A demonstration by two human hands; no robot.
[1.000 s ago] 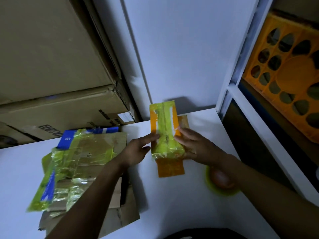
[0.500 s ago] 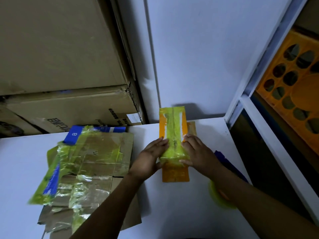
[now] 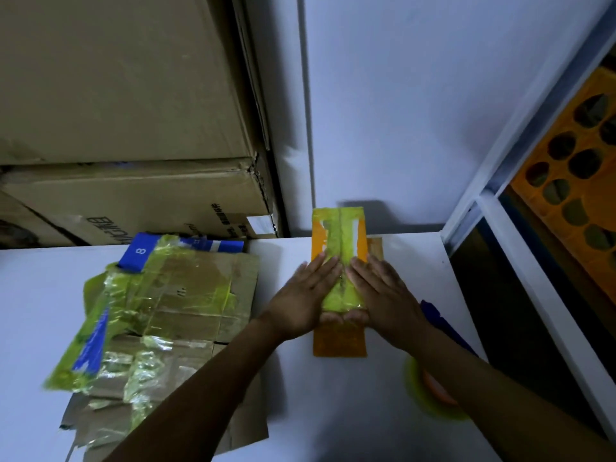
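Okay, orange flattened carton (image 3: pixel 339 341) lies lengthwise on the white bench (image 3: pixel 333 415), far end by the back wall. Crinkled yellow-green film covers its middle, and bare orange shows at the near end. Left grip (image 3: pixel 305 295) and right grip (image 3: pixel 383 295) press it flat with straight fingers, neither clasping.

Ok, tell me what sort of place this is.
Probably a storeroom or packing area: big stacked cardboard boxes against the wall, an orange plastic crate in white shelving, and flattened, taped cardboard on the white table beside a taped orange packet.
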